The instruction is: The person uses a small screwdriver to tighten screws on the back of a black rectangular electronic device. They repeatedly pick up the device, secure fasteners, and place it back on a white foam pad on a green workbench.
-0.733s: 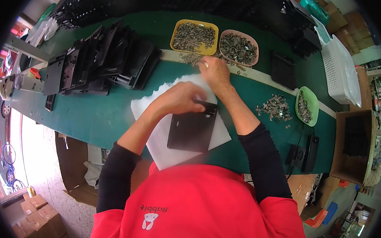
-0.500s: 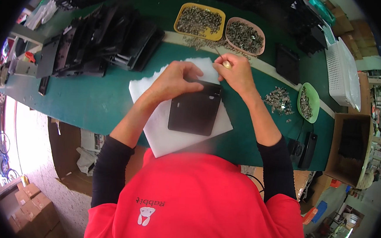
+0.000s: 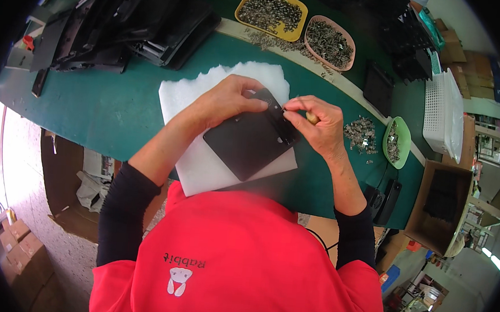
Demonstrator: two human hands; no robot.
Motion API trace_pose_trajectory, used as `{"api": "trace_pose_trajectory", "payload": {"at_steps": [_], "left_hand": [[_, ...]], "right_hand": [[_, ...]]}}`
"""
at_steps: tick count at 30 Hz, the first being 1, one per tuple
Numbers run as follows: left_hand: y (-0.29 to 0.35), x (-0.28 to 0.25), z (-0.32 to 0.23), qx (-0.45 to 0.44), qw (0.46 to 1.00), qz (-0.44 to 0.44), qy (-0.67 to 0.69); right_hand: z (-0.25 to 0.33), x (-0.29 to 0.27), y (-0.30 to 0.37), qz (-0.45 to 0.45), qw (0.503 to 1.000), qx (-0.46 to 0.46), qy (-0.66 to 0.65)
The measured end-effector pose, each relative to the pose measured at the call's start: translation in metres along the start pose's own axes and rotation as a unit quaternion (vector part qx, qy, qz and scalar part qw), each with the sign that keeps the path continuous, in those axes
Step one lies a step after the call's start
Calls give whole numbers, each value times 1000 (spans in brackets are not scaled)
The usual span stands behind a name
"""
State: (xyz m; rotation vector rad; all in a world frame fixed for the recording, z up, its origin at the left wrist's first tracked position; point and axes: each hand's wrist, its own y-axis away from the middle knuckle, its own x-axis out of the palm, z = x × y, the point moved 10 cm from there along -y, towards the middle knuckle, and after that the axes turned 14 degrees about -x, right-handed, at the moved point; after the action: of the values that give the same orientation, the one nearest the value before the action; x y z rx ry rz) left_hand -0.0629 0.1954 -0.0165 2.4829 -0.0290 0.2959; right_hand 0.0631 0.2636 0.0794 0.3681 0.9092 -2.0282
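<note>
One black panel (image 3: 248, 141) in work, lying turned cornerwise on the white foam sheet (image 3: 203, 167) in front of the person; left hand (image 3: 230, 100) grips its upper corner, thumb on the face; right hand (image 3: 320, 123) closes round a pale-handled tool (image 3: 312, 118), fingertips pinched at the panel's slotted right edge; whether a small part sits between them, cannot tell. Progress: this panel looks mid-work, judging by both hands on it; how many parts it already carries, too small to tell; dark panels (image 3: 138, 23) heap up at left, finished or waiting unclear; plenty of small metal pieces left, in the yellow tray (image 3: 286, 31), the pink tray (image 3: 352, 56) and the green bowl (image 3: 404, 137), plus a loose pile (image 3: 360, 134) beside the bowl; so probably many panels' worth to go. Writing: one printed word (image 3: 184, 261) on the red shirt (image 3: 256, 236), upside down in view, with a white animal figure (image 3: 179, 280) under it; no brand mark readable on panel, trays or tool; cartons (image 3: 27, 245) at lower left, any labels illegible.
</note>
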Motion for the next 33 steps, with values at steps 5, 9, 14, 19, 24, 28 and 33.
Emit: {"api": "trace_pose_trajectory", "payload": {"at_steps": [5,9,14,19,24,28,33], "left_hand": [[-9,-2,2,-42,998,-10,-52],[-9,-6,-4,-22,998,-37,-56],[-11,-8,0,-51,997,-38,-39],[-16,-7,3,-65,996,-35,-41],[-16,-7,-1,-82,992,-47,-88],[-13,-6,-3,-81,993,-42,-80],[-6,-4,-9,-69,993,-50,-83]], "right_hand": [[12,8,9,35,993,-92,60],[12,12,10,48,992,-96,65],[16,17,4,101,986,-106,81],[19,19,-2,134,987,-60,59],[14,23,-5,162,983,-48,68],[19,28,-12,218,969,-47,104],[15,28,-12,227,970,-46,75]]}}
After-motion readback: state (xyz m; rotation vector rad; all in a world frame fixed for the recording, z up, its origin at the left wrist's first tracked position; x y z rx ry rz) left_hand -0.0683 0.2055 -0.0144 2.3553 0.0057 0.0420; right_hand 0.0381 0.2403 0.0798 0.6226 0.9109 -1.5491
